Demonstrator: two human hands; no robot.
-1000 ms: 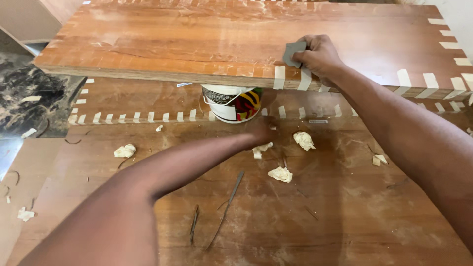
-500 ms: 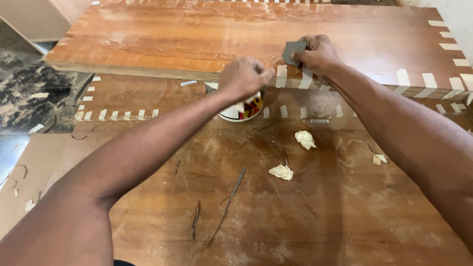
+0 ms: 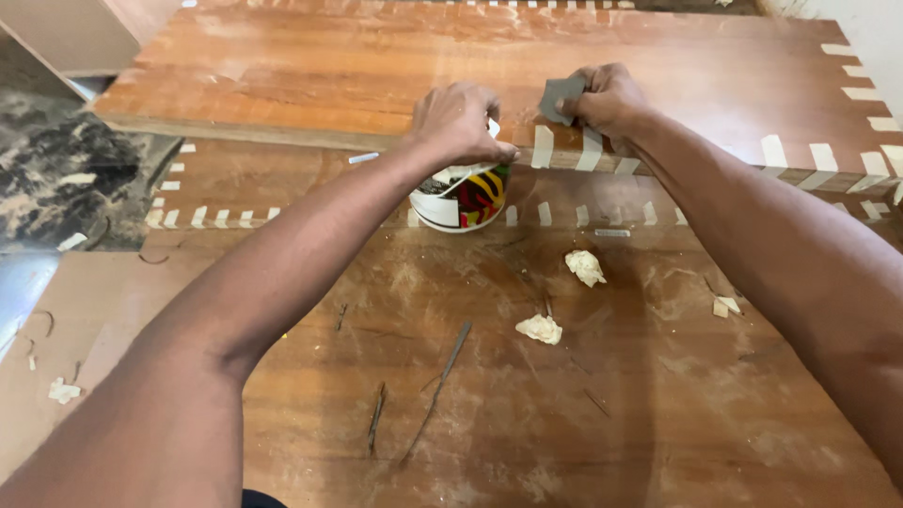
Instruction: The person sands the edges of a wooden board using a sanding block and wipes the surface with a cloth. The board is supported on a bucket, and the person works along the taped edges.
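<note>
My right hand [image 3: 609, 102] grips a small grey flat pad [image 3: 560, 96] pressed to the front edge of the upper wooden board [image 3: 310, 75], by the pale tape strips [image 3: 543, 146]. My left hand [image 3: 458, 122] is closed at the same edge, just left of the right hand, above a small white bucket [image 3: 461, 199] with a colourful label. A bit of white material [image 3: 493, 127] shows between its fingers; the rest is hidden in the fist.
Below lies a dusty wooden panel [image 3: 564, 404] with crumpled pale wads [image 3: 584, 267] [image 3: 540, 328], thin wood slivers [image 3: 442, 376] and small scraps. A second taped board [image 3: 245, 188] sits under the upper one. Dark patterned floor [image 3: 56, 179] lies at the left.
My left hand picked a pale wad off the lower panel and rose to the upper board's edge over the bucket. My right hand stayed in place with the grey pad.
</note>
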